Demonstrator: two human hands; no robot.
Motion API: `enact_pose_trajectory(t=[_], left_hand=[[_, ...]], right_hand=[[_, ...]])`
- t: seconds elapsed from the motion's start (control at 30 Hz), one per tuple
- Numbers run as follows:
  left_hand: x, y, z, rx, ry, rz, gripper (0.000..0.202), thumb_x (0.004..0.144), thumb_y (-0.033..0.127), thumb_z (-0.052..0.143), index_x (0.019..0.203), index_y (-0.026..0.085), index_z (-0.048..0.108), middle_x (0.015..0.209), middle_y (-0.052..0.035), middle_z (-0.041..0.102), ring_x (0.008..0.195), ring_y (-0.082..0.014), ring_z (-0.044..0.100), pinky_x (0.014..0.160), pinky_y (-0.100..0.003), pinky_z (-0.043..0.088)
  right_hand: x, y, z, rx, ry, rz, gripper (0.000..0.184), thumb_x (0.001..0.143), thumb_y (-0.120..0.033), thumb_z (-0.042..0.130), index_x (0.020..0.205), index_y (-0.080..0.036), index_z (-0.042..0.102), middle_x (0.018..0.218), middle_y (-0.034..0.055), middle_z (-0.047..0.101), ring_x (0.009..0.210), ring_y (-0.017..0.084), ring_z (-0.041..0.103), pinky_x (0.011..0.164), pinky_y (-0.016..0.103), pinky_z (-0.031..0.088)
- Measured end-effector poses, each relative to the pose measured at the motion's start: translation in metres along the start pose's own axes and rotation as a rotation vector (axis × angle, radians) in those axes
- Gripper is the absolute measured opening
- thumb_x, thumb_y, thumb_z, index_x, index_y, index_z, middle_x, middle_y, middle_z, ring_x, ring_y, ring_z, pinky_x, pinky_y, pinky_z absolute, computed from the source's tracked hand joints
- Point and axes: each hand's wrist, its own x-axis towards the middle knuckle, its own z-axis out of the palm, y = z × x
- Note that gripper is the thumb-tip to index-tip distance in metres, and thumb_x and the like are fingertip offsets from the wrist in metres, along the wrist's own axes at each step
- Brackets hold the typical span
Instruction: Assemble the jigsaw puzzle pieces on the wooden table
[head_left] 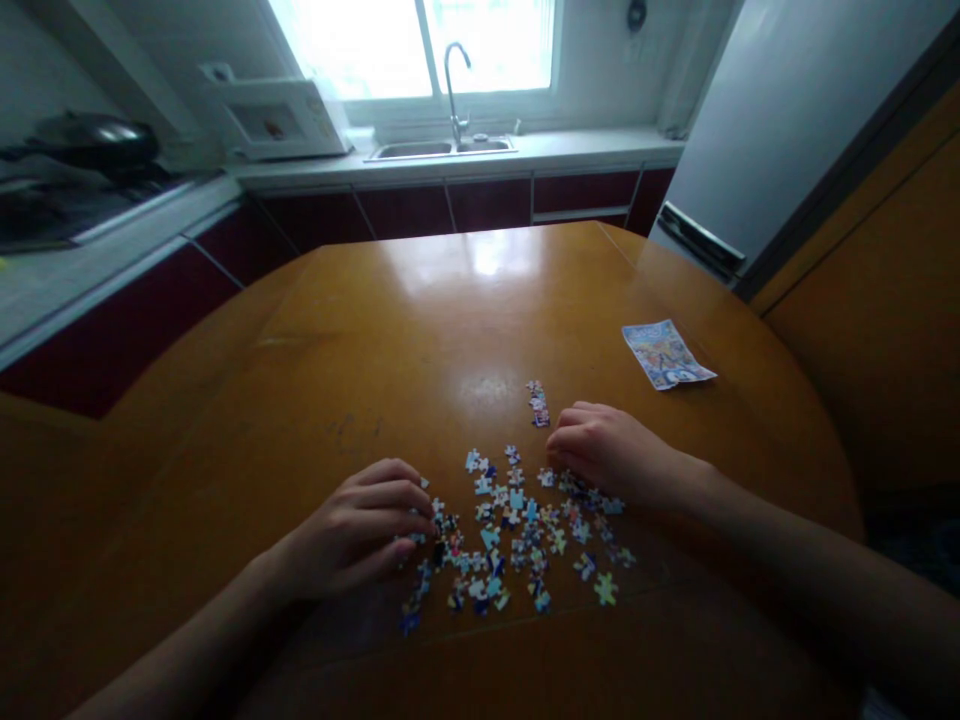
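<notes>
Round wooden table (420, 330): orange-brown, glossy, window glare on far part. Fills most of view.

Grey refrigerator (780, 110): far right, beyond table edge.

Counter (585, 148) along back wall, dark red cabinet fronts below, bright window (420, 45) above.

White appliance (274, 120) on counter, left of sink (439, 149); faucet (454, 85) rising behind basin. Dark pan (90, 140) far left, on stove.

Loose puzzle pieces (517, 530): small, colourful, scattered singly on near part of table, between both hands.

Left hand (360, 535): palm down on table, fingers curled narrow and close together, tips at left fringe of scatter, touching outermost pieces. Piece pinched or not: cannot tell, underside hidden.

Right hand (611, 450): palm down, fingers loosely bent, lying over upper right fringe of scatter. Fingertips just beside joined strip of pieces (537, 402). Nothing seen in grip, but underside hidden, so cannot tell.

Printed leaflet (666, 354): flat, colourful, on right part of table, beyond right hand, apart from it.

Joined strip of pieces: short column, lying flat just beyond scatter, left of right fingertips, well apart from left hand.
</notes>
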Motion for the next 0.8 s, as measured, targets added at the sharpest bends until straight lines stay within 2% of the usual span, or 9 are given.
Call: enact_pose_trajectory(t=[0.2,0.3,0.37,0.5,0.63,0.8], left_hand=[[0.001,0.000,0.001,0.004,0.033,-0.004,0.021,0.097,0.020,0.055,0.112,0.017,0.069,0.098,-0.0105,0.070,0.095,-0.0221,0.063,0.087,-0.040,0.053],[0.001,0.000,0.000,0.000,0.038,-0.001,0.021,0.098,0.020,0.054,0.113,0.017,0.068,0.099,-0.0109,0.070,0.096,-0.0223,0.062,0.086,-0.040,0.053],[0.002,0.000,0.000,-0.004,0.037,-0.004,0.021,0.099,0.021,0.053,0.113,0.017,0.068,0.099,-0.0109,0.070,0.095,-0.0223,0.062,0.086,-0.040,0.053],[0.002,0.000,-0.001,-0.011,0.033,0.003,0.023,0.100,0.025,0.051,0.113,0.017,0.068,0.099,-0.0113,0.070,0.096,-0.0228,0.063,0.087,-0.041,0.053],[0.003,0.000,-0.002,-0.012,0.040,-0.001,0.025,0.102,0.027,0.049,0.112,0.017,0.069,0.098,-0.0112,0.071,0.095,-0.0225,0.064,0.086,-0.039,0.054],[0.002,-0.001,0.000,-0.003,0.053,-0.010,0.024,0.102,0.027,0.048,0.111,0.018,0.069,0.098,-0.0105,0.070,0.094,-0.0216,0.064,0.087,-0.039,0.054]], right_hand=[[0.001,-0.004,0.011,0.009,-0.018,0.011,0.017,0.087,-0.034,0.074,0.079,-0.019,0.071,0.089,0.0052,0.067,0.085,0.017,0.056,0.075,0.031,0.042],[0.002,-0.006,0.015,0.044,-0.046,0.003,0.013,0.085,-0.030,0.077,0.080,-0.019,0.072,0.090,0.0051,0.067,0.088,0.018,0.056,0.077,0.031,0.043],[0.003,-0.005,0.016,0.081,-0.052,-0.030,0.006,0.088,-0.024,0.072,0.084,-0.020,0.074,0.092,0.0055,0.066,0.090,0.018,0.056,0.080,0.031,0.044],[0.002,0.000,0.014,0.122,-0.006,-0.080,0.019,0.094,-0.015,0.060,0.095,-0.024,0.076,0.099,0.0061,0.066,0.093,0.018,0.056,0.082,0.031,0.045],[0.000,0.005,0.010,0.092,0.090,0.019,0.018,0.092,-0.012,0.060,0.096,-0.022,0.075,0.100,0.0071,0.068,0.093,0.019,0.056,0.082,0.033,0.045],[0.000,0.005,0.009,0.065,0.115,0.095,0.016,0.090,-0.012,0.061,0.086,-0.020,0.074,0.090,0.0063,0.067,0.089,0.019,0.056,0.078,0.032,0.045]])
